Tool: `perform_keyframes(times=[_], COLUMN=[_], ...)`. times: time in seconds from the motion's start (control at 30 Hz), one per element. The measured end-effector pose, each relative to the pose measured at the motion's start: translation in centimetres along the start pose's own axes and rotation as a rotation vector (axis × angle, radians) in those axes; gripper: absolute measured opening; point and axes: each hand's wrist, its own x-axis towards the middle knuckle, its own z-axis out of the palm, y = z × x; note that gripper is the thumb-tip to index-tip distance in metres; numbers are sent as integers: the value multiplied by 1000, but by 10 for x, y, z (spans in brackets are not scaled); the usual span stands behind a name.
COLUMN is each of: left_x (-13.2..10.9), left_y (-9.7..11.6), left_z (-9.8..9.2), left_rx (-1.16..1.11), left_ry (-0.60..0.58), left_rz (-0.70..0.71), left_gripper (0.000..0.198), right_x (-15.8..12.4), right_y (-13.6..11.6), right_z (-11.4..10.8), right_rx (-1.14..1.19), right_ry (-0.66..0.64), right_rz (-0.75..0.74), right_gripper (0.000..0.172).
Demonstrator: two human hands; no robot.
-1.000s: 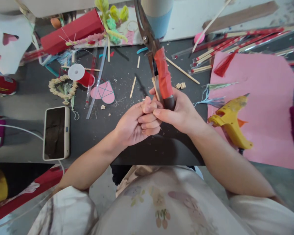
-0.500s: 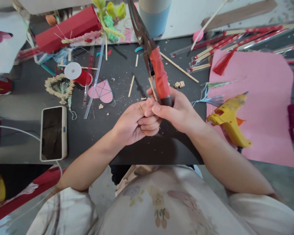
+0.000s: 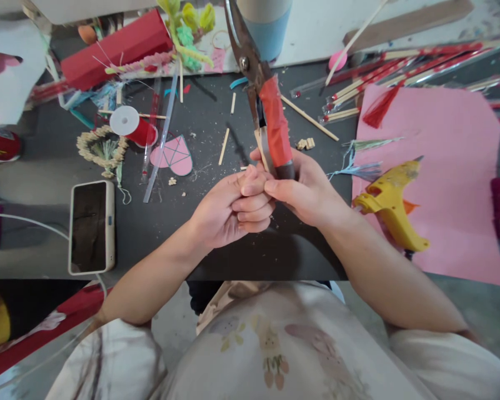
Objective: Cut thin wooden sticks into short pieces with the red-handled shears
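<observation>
My right hand is wrapped round a pair of pruning shears, one handle covered in red tape. Their dark, rusty blades point up and away from me. A narrow tan strip, like wood, runs beside the taped handle; I cannot tell whether it is loose. My left hand is closed, its curled fingers meeting my right fingertips just below the handles. Whatever the left fingers hold, if anything, is hidden. Beyond the hands lie a short wooden stick and a small cluster of cut wooden bits.
A yellow glue gun lies on pink sheet at right. To the left are a phone, red thread spool, pink heart and bead ring. A cup stands behind the shears; wrapped sticks lie back right.
The shears have shifted slightly right, their blade end tilting less to the left. My left fingers have moved a little against my right hand. Both hands stay together.
</observation>
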Motion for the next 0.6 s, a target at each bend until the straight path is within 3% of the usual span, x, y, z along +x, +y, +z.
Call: perform_keyframes(times=[0.23,0.6], left_x=[-1,0], left_y=[1,1], left_z=[2,0], left_rx=[-18,-10], left_ry=[64,45], left_rz=[-3,-1], left_gripper=[42,43], right_x=[0,-1], right_y=[0,0], right_z=[0,1], right_rx=[6,0], right_ry=[4,4], right_rz=[13,28], right_gripper=[35,35])
